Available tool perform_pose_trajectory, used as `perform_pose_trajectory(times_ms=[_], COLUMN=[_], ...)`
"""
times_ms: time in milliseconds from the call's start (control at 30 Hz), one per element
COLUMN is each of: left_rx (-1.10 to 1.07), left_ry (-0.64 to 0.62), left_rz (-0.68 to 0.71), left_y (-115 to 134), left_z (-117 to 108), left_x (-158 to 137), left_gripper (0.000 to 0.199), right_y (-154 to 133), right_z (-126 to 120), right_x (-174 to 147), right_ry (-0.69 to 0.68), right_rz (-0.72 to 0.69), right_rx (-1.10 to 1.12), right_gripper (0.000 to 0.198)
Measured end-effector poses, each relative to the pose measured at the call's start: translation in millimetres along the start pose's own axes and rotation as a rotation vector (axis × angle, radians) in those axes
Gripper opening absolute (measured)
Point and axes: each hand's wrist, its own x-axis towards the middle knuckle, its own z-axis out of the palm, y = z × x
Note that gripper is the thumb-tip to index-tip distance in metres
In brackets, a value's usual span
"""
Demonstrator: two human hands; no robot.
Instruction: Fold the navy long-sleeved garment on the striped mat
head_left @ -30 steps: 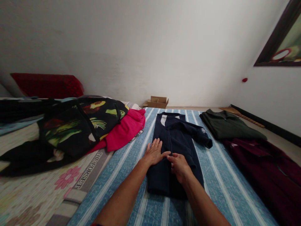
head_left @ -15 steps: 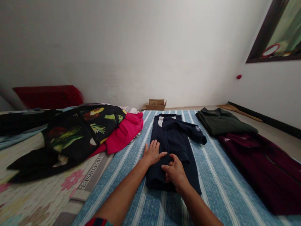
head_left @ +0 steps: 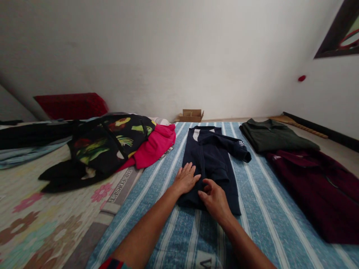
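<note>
A navy jacket [head_left: 193, 149] with white shoulder patches lies folded lengthwise on the blue striped sheet [head_left: 157, 186]. One sleeve crosses over it, its cuff with white lettering sticking out to the right. My left hand [head_left: 185, 178] rests palm down on the jacket's lower left part, fingers stretched out. My right hand [head_left: 215, 198] is over the lower middle of the jacket, close beside the left. Its thumb and index finger are bent toward the left with a gap between them, and its other fingers are mostly hidden.
On the right lie a folded dark green garment [head_left: 277, 136] and a folded maroon garment [head_left: 314, 190]. To the left are a black printed garment [head_left: 112, 144] and a pink one [head_left: 157, 145] in a loose heap. A cardboard box [head_left: 191, 116] stands by the wall.
The camera view has shifted slightly, so things appear a little higher and further right. Both hands stay on the jacket's lower part; the jacket's fold looks much the same.
</note>
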Motion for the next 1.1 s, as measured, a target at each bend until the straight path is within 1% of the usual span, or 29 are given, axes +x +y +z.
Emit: perform_pose_trajectory(times_ms=[100,200,300,433,567,667,733,900,967,1100], left_rx=[0.018,0.035,0.044,0.041,0.045,0.051,0.05,0.064,0.081,0.11], left_ry=[0.05,0.088,0.132,0.199,0.198,0.199,0.21,0.179,0.175,0.193], left_rz=[-0.027,-0.027,-0.012,0.046,0.046,0.016,0.009,0.016,0.014,0.006], left_y=[2,4,9,16,22,24,24,23,23,22], left_z=[7,6,2,3,11,15,16,16,16,17], left_x=[2,1,-8,-26,-37,-36,-34,-33,-32,-30], left_gripper=[0.063,0.059,0.054,0.053,0.054,0.054,0.055,0.06,0.061,0.061], right_y=[-2,0,3,6,9,13,16,22,24,24], right_z=[0,0,-2,-6,-10,-12,-14,-12,-8,0], right_x=[-4,-4,-3,-5,-15,-27,-36,-52,-56,-63], right_ry=[-0.023,-0.045,-0.051,-0.063,-0.072,-0.127,-0.158,-0.189,-0.128,0.082], right_rz=[-0.01,-0.021,-0.016,-0.044,-0.09,-0.143,-0.211,-0.479,-0.561,-0.78], right_rx=[-0.032,-0.052,-0.04,-0.034,-0.032,-0.043,-0.094,-0.357,-0.446,-0.526], right_gripper=[0.043,0.044,0.047,0.04,0.033,0.035,0.035,0.023,0.023,0.024])
